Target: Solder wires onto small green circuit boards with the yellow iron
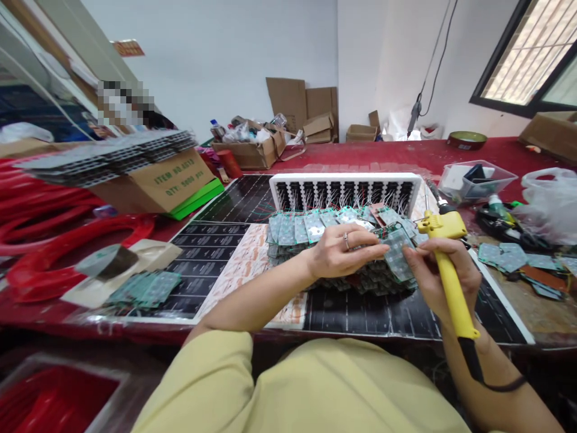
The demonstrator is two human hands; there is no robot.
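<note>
My left hand (pixel 347 248), with a ring on one finger, reaches across several stacked circuit boards (pixel 293 228). Its fingertips pinch at the left edge of one green-edged circuit board (pixel 399 252), raised and tilted above the pile. My right hand (pixel 451 273) is wrapped round a yellow soldering gun (pixel 453 294), whose black cord runs down over the forearm. The right thumb and fingertip also touch the board's right edge. Behind the boards stands a white foam tray (pixel 345 177) with a row of black parts, thin wires running from them to the boards.
More circuit boards (pixel 144 288) lie at left, others (pixel 509 257) at right. Red tubing coils (pixel 40 264) and a cardboard box (pixel 166 180) with stacked grey panels fill the left side. A clear plastic bin (pixel 478 180) and a plastic bag (pixel 552 201) sit at right. A person is partly visible behind the panels.
</note>
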